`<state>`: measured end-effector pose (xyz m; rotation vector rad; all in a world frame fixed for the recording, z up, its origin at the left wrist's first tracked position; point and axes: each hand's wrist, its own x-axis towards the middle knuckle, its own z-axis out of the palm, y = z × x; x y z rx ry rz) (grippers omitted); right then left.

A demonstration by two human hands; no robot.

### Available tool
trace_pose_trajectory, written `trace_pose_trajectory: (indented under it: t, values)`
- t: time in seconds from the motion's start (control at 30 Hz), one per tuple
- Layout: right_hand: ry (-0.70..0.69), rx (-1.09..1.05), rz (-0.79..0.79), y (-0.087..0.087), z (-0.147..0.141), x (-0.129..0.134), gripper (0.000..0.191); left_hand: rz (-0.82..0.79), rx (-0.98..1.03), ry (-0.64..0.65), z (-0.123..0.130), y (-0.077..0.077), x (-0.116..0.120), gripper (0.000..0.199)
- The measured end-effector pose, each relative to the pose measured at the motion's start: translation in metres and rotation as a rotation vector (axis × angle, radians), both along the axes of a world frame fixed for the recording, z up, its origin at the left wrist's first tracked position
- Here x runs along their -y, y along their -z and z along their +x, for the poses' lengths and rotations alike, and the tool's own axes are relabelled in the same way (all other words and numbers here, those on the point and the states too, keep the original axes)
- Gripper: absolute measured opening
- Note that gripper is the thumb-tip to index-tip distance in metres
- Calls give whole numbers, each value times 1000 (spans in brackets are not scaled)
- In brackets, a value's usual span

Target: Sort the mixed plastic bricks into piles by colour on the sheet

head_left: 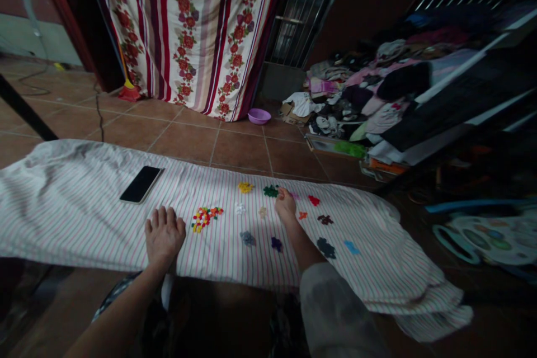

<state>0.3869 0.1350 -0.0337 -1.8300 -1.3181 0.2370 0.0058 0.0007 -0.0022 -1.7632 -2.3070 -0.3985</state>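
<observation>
My left hand (165,235) lies flat on the striped cloth, fingers spread, holding nothing. Right of it sits a mixed pile of small red, yellow, orange and white pieces (205,218). My right hand (286,203) is at the right edge of the dark green pile (271,191), fingertips pinched together; what they hold, if anything, is too small to name. Around it lie separate piles: yellow (245,187), white (240,208), beige (262,212), red (313,200), orange (302,215), brown (325,219), grey (247,238), dark blue (276,244), dark grey (326,248) and light blue (352,246). Pink pieces are partly hidden.
A black-screened phone (141,184) rests on the cloth (92,201) at the left. Beyond it are a tiled floor, a floral curtain (188,33), a purple basin (259,116) and a red broom (129,91). Heaped clothes (356,89) fill the right background.
</observation>
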Motion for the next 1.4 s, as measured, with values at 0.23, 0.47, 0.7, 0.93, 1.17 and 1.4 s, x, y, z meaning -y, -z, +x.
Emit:
trace_pose_trajectory:
  t: [0.23, 0.47, 0.7, 0.93, 1.17, 1.4]
  values:
    - [-16, -49, -83, -4, 13, -28, 45, 1, -9, -7, 1, 1, -2, 54]
    - [-63, -141, -32, 1, 10, -29, 40, -9, -13, -4, 0, 4, -2, 55]
    - [-31, -139, 1, -12, 7, -13, 40, -6, 31, -10, 1, 1, -1, 55]
    - [-121, -146, 27, -36, -30, 7, 35, -5, 45, 0, -1, 2, -2, 55]
    - [-476, -239, 72, -21, -138, 74, 26, -4, 49, 1, 0, -3, 0, 55]
    - [-434, 36, -71, -12, -203, 106, 18, 3, 81, 10, -1, -4, 1, 54]
